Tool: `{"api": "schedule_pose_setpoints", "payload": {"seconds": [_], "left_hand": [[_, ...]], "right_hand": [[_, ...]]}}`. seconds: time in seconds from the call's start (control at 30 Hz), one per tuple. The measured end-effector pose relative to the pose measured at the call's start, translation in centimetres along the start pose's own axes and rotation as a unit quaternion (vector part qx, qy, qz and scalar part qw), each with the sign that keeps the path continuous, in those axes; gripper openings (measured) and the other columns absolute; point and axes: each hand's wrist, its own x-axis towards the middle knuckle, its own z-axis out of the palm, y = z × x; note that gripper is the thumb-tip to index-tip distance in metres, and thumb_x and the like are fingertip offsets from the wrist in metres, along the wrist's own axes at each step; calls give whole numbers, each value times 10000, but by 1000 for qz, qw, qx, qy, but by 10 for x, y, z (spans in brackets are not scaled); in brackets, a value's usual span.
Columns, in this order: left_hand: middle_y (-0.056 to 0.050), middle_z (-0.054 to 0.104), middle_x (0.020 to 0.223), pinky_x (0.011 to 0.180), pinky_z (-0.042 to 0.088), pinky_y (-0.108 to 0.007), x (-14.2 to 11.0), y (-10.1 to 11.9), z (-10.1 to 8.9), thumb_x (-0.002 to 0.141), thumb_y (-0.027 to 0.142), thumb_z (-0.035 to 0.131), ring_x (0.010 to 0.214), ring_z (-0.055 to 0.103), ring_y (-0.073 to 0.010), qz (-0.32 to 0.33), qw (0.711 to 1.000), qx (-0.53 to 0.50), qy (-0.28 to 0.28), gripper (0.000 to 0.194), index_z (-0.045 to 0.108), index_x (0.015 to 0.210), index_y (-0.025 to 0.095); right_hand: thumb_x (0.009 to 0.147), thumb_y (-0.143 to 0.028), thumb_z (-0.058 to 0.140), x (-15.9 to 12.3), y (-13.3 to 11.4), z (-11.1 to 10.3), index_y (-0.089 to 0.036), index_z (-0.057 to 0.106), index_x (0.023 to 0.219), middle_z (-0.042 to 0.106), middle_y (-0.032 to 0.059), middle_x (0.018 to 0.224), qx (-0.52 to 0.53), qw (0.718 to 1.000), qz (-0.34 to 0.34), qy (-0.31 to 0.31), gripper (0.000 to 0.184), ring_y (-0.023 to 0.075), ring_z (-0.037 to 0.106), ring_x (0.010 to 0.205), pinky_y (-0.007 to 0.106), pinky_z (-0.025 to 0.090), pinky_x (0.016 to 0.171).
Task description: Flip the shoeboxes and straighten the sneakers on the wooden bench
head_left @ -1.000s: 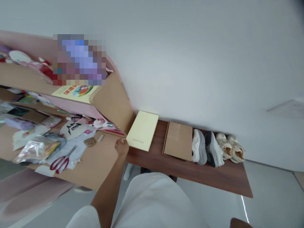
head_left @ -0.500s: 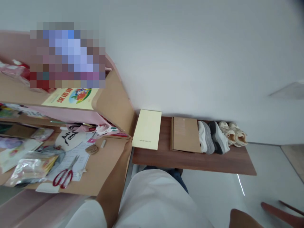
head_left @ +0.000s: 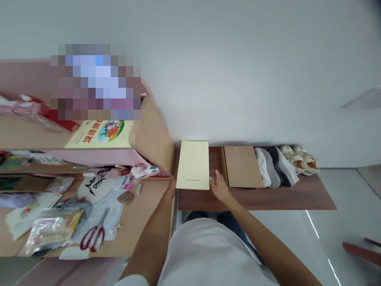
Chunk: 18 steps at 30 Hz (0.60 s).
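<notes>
right fingers (head_left: 219,180) spread wide; just left of them, a cream meizhiyuan box (head_left: 193,165); left fingers (head_left: 173,185) opposite, their grip impossible to tell.

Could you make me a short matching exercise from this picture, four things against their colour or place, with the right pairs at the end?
Things
1. lettered box
2. cardboard box
3. scissors
4. right hand

Colour or place
A. red-handled, on the desk
B. in the gap between the two boxes, thumb and fingers apart
C. pale yellow, between the left hand and the other hand
D. brown, beside the shoes

Right pairs: 1-C, 2-D, 3-A, 4-B
</notes>
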Motion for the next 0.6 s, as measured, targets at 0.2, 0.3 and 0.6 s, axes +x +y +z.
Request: {"api": "schedule_pose_setpoints", "payload": {"seconds": [0.2,0.3,0.6], "left_hand": [[-142,776,922,828,577,-387,-12,-13,8,837,560,663,877,740,-284,4,998,-20,-58,543,711,1106,90],[-138,776,961,871,573,-405,-23,-19,13,858,600,612,924,737,-284,33,995,-27,-95,564,708,1097,99],[-182,733,1150,1053,456,-440,-68,-26,8,873,631,564,1195,638,-332,212,946,224,105,565,711,1060,118]], "right_hand": [[951,-488,509,10,20,34,-192,448,1496,562,151,1457,44,977,154,-139,624,299,528,1350,472,392,1141],[935,-544,516,4,33,30,-275,454,1486,594,99,1424,108,969,154,-159,617,285,568,1291,491,463,1069],[876,-604,571,-7,26,8,-234,498,1474,471,135,1536,85,973,171,-132,707,334,375,1461,525,321,1189]]}}
